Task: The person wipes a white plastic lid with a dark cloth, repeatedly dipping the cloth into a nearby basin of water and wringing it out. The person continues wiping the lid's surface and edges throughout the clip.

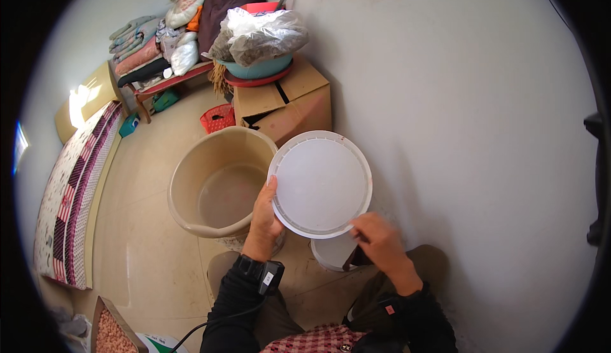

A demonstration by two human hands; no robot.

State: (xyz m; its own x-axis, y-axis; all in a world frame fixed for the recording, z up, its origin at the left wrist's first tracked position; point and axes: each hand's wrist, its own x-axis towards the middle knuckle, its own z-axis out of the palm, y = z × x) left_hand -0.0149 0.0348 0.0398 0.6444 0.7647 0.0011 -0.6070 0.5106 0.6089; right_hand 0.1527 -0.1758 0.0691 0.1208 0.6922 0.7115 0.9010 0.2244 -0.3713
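Observation:
My left hand (265, 212) grips the left rim of a round white plastic lid (321, 183), thumb on its upper face. The lid is tilted up towards me, with small reddish marks on its rim. My right hand (379, 238), blurred, is at the lid's lower right edge with its fingers curled. A dark brown piece of cloth (357, 259) hangs from under that hand, partly hidden by it. Below the lid, a second round white plastic piece (331, 252) is partly covered, so I cannot tell if it is a lid or a bucket.
A large beige plastic tub (179, 195) stands left of the lid. Behind are a cardboard box (305, 100) bearing a blue basin (258, 70), and a red basket (217, 119). A wall (477, 138) rises at right. A container of pinkish pellets (114, 334) sits lower left.

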